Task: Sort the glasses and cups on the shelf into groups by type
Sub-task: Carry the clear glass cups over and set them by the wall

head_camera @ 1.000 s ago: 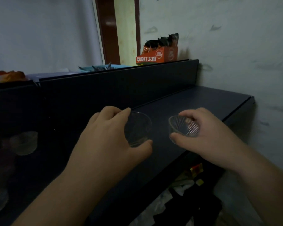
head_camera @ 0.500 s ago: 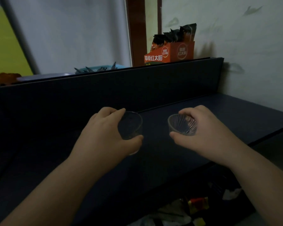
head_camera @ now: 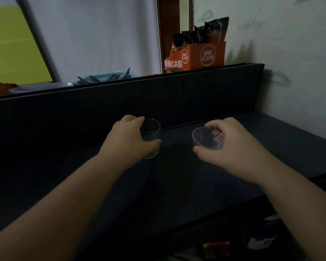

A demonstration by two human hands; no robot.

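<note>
Now, fingers: I am curling my left hand (head_camera: 128,137) around a smooth clear glass (head_camera: 151,137), thumb at its near side, fingertips over its far rim; my right hand (head_camera: 231,146) is pinching a ribbed glass cup (head_camera: 207,138) the same way, thumb near, fingers hooked over the far rim.
Where the glasses are: both are hanging over the dark shelf (head_camera: 186,185), the smooth one at about 11 o'clock from the middle of my view, the ribbed one at about 1 o'clock, well apart from each other. I cannot tell whether either base is touching the surface.
Step in hand: I am judging this as carrying two different types to their places, one per hand.
Next move: I am thinking each needs setting down upright in its own group, the two kept separate; the thin rims call for a gentle lowering before I let go.
Back panel: it is rising at 12 o'clock, just beyond the glasses.
Farther out: an orange snack box (head_camera: 196,57) is sitting on the ledge at 1 o'clock, a blue basket (head_camera: 109,77) at 11 o'clock.
</note>
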